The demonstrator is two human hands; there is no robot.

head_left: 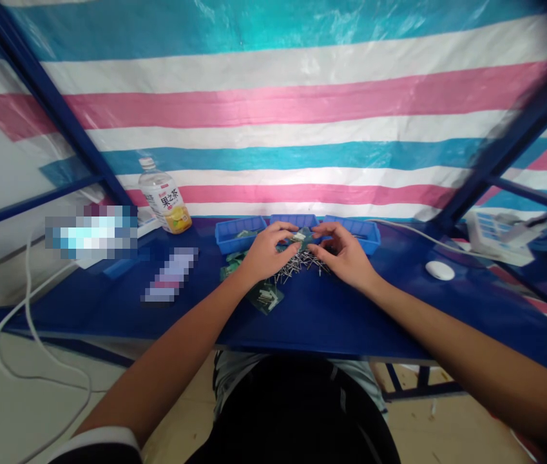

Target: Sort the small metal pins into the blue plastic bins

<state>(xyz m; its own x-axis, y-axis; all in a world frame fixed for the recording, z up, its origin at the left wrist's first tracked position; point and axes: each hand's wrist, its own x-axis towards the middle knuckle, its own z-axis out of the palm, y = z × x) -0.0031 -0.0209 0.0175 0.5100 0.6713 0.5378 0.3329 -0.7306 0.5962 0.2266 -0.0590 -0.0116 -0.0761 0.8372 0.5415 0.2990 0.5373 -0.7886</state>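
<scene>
A small greenish clear plastic bag [303, 238] with white pieces inside is held up between my two hands. My left hand [269, 252] pinches its left side with thumb and fingers. On its right side are the curled fingers and thumb of my right hand [345, 254], closed at the bag's edge. Below the bag lies a loose pile of thin metal screws or nails [292, 265]; I cannot tell which. A similar bag of white pieces [267, 298] rests on the table near my left wrist, with more green bags [229, 269] partly hidden behind my forearm.
Blue bins [232, 243] stand in a row behind my hands. A drink bottle [164, 196] is at the back left, near blurred-out items. A white oval object [440, 270] and a power strip [498, 238] are on the right. Blue frame posts [67, 125] flank the blue table [341, 322].
</scene>
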